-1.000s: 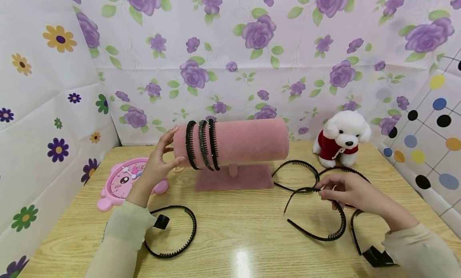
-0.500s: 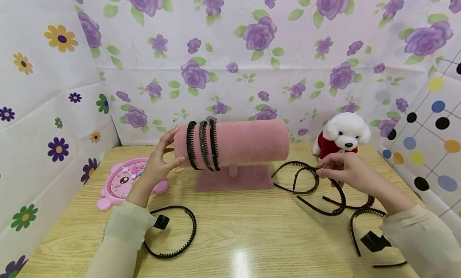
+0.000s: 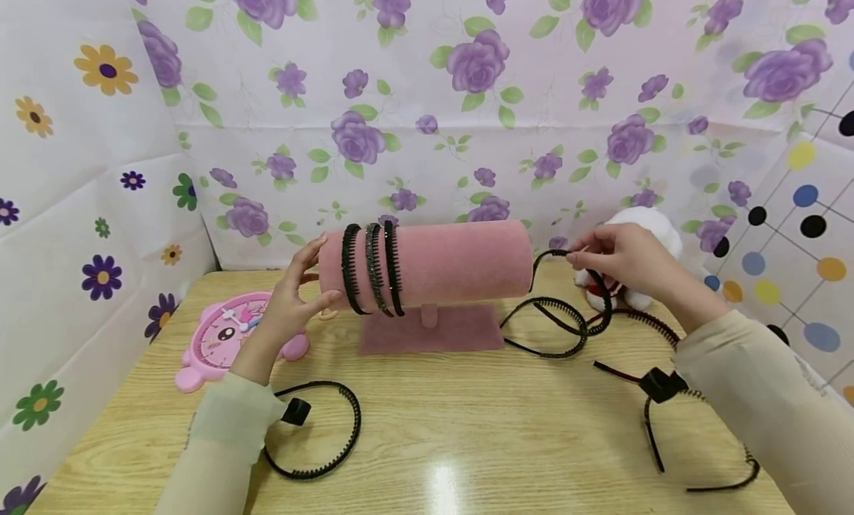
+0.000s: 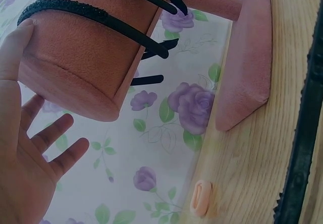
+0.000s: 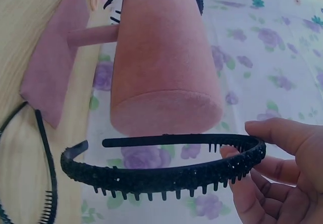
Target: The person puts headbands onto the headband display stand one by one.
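A pink velvet roll (image 3: pixel 460 259) lies level on its T-shaped stand, three black toothed headbands (image 3: pixel 352 270) around its left part. My left hand (image 3: pixel 288 296) holds the roll's left end, thumb on the near side. In the left wrist view the thumb (image 4: pixel 22 37) lies by the nearest headband, the other fingers spread at the end face. Between thumb and fingers my right hand (image 3: pixel 623 256) pinches one side of a black glittery headband (image 5: pixel 151 181). This headband is just off the roll's right end, its teeth inward and its open side facing the roll.
Loose headbands lie right of the stand (image 3: pixel 543 356), near the right forearm (image 3: pixel 647 426) and at front left (image 3: pixel 356 419). A pink cartoon clock (image 3: pixel 223 337) is at left. Behind the right hand sits a white plush dog (image 3: pixel 643 218). A small peach-coloured loop (image 4: pixel 202 199) lies beside the base.
My right hand has lifted the headband up and back, from low over the table to the roll's right end. It now covers much of the dog. The left hand has stayed put.
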### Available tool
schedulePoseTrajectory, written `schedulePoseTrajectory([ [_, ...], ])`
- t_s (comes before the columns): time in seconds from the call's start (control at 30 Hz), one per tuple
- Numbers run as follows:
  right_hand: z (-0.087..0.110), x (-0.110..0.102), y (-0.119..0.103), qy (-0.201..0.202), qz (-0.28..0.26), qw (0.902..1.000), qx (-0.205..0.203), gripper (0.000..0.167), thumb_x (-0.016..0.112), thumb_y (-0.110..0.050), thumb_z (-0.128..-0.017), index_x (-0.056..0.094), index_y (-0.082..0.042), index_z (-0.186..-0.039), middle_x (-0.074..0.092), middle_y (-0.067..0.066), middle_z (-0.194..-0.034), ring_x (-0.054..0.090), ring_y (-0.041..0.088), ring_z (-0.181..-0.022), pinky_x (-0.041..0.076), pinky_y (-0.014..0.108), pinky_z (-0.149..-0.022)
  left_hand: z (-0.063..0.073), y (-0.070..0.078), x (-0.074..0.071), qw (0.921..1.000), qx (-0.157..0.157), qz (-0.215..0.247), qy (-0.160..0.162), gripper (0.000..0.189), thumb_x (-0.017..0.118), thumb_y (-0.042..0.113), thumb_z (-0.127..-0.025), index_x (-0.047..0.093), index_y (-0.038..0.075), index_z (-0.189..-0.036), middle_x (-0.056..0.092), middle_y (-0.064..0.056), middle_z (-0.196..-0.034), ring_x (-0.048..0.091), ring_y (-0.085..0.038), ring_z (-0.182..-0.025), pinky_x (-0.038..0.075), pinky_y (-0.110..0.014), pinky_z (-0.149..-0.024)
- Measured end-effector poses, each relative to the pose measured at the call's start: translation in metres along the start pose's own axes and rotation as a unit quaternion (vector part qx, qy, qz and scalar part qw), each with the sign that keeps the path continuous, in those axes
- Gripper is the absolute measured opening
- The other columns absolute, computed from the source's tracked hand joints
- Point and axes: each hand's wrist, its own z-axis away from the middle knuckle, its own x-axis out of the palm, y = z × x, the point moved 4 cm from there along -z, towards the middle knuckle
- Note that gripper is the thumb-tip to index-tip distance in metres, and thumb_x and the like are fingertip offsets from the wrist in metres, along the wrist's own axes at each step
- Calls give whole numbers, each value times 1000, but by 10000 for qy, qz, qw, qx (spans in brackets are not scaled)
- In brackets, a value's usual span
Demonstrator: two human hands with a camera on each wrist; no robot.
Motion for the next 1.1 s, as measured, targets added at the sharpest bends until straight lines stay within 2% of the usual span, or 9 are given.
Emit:
schedulePoseTrajectory([
  [0.17, -19, -3, -15, 192, 278, 9994, 89, 29, 60, -33, -94, 68, -8, -108, 72, 8, -89, 60, 17, -64, 49, 31, -60, 2, -4, -2, 10000, 48, -47, 50, 76, 65, -8, -84, 28, 6, -149, 29, -19, -155, 34, 13, -126, 40, -32, -98],
  [0.23, -26, -3, -21, 247, 335, 9991, 99, 28, 60, -32, -95, 68, -8, -107, 72, 10, -91, 61, 17, -67, 49, 30, -60, 2, -12, -2, 10000, 34, -6, 80, 77, 64, -10, -82, 28, 6, -149, 29, -20, -155, 33, 13, -126, 39, -39, -99],
  [0.37, -40, -1, -31, 324, 455, 9984, 25, 27, 60, -30, -95, 68, -6, -105, 73, 12, -91, 63, 18, -68, 51, 31, -61, 3, -31, -1, 9999, 14, 11, 120, 82, 66, -11, -81, 28, 11, -150, 30, -11, -157, 34, 12, -127, 39, -45, -100],
  [0.5, -52, 1, -41, 443, 724, 9964, -80, 27, 61, -28, -94, 68, -5, -105, 72, 15, -95, 65, 25, -78, 53, 39, -70, 3, -40, -2, 9999, 48, -11, 134, 85, 68, -10, -80, 29, 15, -151, 30, -5, -157, 35, 11, -128, 40, -35, -100],
  [0.63, -61, 4, -48, 505, 1030, 9933, -111, 27, 60, -28, -94, 68, -5, -106, 71, 17, -100, 65, 30, -89, 51, 45, -80, 2, -36, -2, 9999, 72, -15, 106, 84, 68, -11, -80, 28, 12, -150, 29, -9, -157, 34, 11, -128, 39, -28, -99],
  [0.87, -73, 12, -58, 437, 1147, 9923, -172, 25, 62, -26, -93, 71, -5, -103, 72, 14, -97, 64, 27, -84, 51, 42, -78, 2, -6, -2, 9999, 138, -30, 41, 75, 66, -9, -82, 29, 3, -147, 29, -20, -155, 36, 8, -128, 40, -32, -99],
  [1.0, -75, 14, -62, 419, 1246, 9910, -262, 24, 63, -25, -92, 72, -4, -99, 72, 14, -95, 63, 27, -84, 51, 42, -78, 0, -10, -1, 9999, 79, 62, 51, 78, 66, -11, -81, 30, 6, -148, 30, -15, -156, 37, 2, -130, 40, -35, -100],
  [1.1, -76, 15, -64, 397, 1273, 9907, -272, 23, 64, -24, -92, 72, -3, -96, 72, 15, -94, 64, 24, -76, 51, 42, -80, -3, -24, 0, 9999, 85, 51, 40, 80, 67, -9, -82, 30, 12, -150, 30, -7, -158, 37, -2, -133, 40, -35, -101],
])
